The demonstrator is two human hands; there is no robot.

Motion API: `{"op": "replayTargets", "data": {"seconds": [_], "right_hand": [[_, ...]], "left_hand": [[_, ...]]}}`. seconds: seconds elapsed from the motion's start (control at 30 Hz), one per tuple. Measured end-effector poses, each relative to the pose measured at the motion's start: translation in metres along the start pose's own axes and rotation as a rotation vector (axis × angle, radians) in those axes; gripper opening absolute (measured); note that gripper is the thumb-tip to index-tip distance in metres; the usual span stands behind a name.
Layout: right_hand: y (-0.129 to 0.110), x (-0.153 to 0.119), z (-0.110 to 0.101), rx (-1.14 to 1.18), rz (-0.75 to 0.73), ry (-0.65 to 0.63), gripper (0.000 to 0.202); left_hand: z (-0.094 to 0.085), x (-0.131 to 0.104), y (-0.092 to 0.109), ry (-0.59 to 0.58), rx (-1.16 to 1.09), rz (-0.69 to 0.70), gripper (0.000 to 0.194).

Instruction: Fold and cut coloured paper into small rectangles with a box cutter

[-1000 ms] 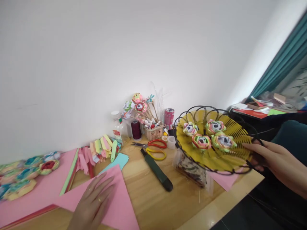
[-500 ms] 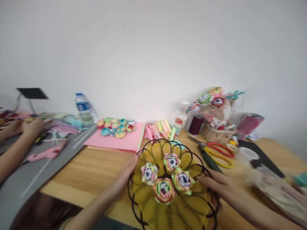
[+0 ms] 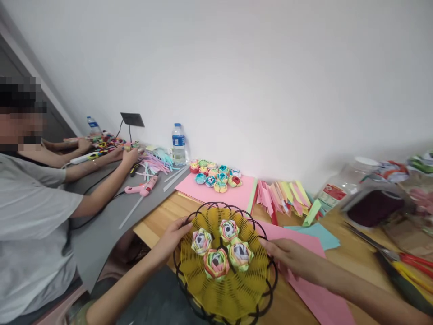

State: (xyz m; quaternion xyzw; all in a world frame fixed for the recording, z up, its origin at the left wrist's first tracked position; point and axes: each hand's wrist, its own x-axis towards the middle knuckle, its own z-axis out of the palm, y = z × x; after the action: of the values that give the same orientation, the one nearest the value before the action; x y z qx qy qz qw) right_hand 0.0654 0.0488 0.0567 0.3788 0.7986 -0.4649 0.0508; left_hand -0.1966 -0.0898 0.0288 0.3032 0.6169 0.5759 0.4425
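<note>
Both of my hands hold a round yellow woven basket (image 3: 237, 293) with a looped black rim, tilted toward me at the table's front edge. My left hand (image 3: 174, 237) grips its left rim, thumb over the edge. On the opposite side, my right hand (image 3: 287, 255) clasps the rim; its lower fingers are partly hidden. Several folded paper flowers in pink, yellow and white lie grouped in the basket, among them a pink-edged flower (image 3: 216, 264) in front and a paler flower (image 3: 240, 254) on the right.
Several small paper flowers (image 3: 220, 186) rest on pink paper (image 3: 184, 184). Folded paper strips (image 3: 284, 196), a plastic jar (image 3: 341, 180), a thread spool (image 3: 375, 207) and scissors (image 3: 389, 253) lie rightward. A co-worker (image 3: 37, 216) sits left, near a pink glue gun (image 3: 142, 187) and a water bottle (image 3: 178, 144).
My view has turned left, bringing the co-worker into sight and shifting the table things rightward. The basket stays in both hands and now hangs further left along the table, over its front edge.
</note>
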Motion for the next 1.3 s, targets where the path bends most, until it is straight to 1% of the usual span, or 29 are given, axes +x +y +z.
{"op": "replayTargets", "data": {"seconds": [0.07,0.1,0.17,0.2,0.23,0.27,0.33,0.4,0.47,0.53,0.6,0.7,0.8,0.93,1.0,1.1,1.23,1.3], "right_hand": [[-0.005,0.010,-0.023,-0.149,-0.042,0.121,0.056],[-0.007,0.017,-0.035,-0.213,-0.072,0.186,0.051],[-0.011,0.034,-0.056,-0.308,-0.136,0.288,0.040],[-0.013,0.044,-0.064,-0.345,-0.166,0.329,0.040],[-0.015,0.056,-0.070,-0.376,-0.195,0.361,0.046],[-0.017,0.068,-0.074,-0.403,-0.224,0.385,0.052],[-0.022,0.095,-0.077,-0.450,-0.275,0.406,0.057],[-0.027,0.121,-0.076,-0.494,-0.304,0.419,0.048],[-0.033,0.146,-0.072,-0.531,-0.309,0.444,0.043],[-0.038,0.166,-0.067,-0.559,-0.305,0.463,0.042],[-0.041,0.180,-0.062,-0.580,-0.306,0.476,0.041],[-0.043,0.191,-0.058,-0.603,-0.322,0.488,0.041],[-0.043,0.194,-0.057,-0.621,-0.346,0.490,0.041],[-0.041,0.193,-0.056,-0.641,-0.378,0.481,0.041],[-0.040,0.191,-0.055,-0.650,-0.399,0.467,0.041],[-0.040,0.190,-0.054,-0.661,-0.424,0.448,0.042],[-0.043,0.190,-0.053,-0.675,-0.434,0.446,0.046],[-0.044,0.191,-0.053,-0.683,-0.439,0.446,0.045]], "left_hand": [[-0.004,0.008,0.001,0.022,0.074,0.033,0.049],[-0.007,0.013,0.004,0.046,0.151,0.078,0.048],[-0.015,0.029,0.013,0.096,0.343,0.210,0.046],[-0.020,0.041,0.019,0.113,0.459,0.310,0.045],[-0.024,0.054,0.025,0.108,0.513,0.365,0.043],[-0.028,0.069,0.030,0.093,0.536,0.392,0.045],[-0.033,0.101,0.039,0.043,0.596,0.442,0.062],[-0.034,0.132,0.043,-0.022,0.670,0.469,0.079],[-0.032,0.157,0.042,-0.062,0.738,0.466,0.095],[-0.028,0.175,0.038,-0.082,0.802,0.450,0.104],[-0.024,0.186,0.034,-0.103,0.858,0.438,0.107],[-0.020,0.192,0.029,-0.144,0.921,0.446,0.108],[-0.016,0.192,0.029,-0.182,0.976,0.467,0.107],[-0.013,0.188,0.034,-0.195,1.045,0.478,0.093],[-0.009,0.185,0.038,-0.189,1.079,0.473,0.090],[-0.001,0.181,0.045,-0.208,1.138,0.463,0.094],[0.012,0.177,0.053,-0.262,1.225,0.478,0.101],[0.018,0.177,0.054,-0.273,1.270,0.492,0.100]]}}
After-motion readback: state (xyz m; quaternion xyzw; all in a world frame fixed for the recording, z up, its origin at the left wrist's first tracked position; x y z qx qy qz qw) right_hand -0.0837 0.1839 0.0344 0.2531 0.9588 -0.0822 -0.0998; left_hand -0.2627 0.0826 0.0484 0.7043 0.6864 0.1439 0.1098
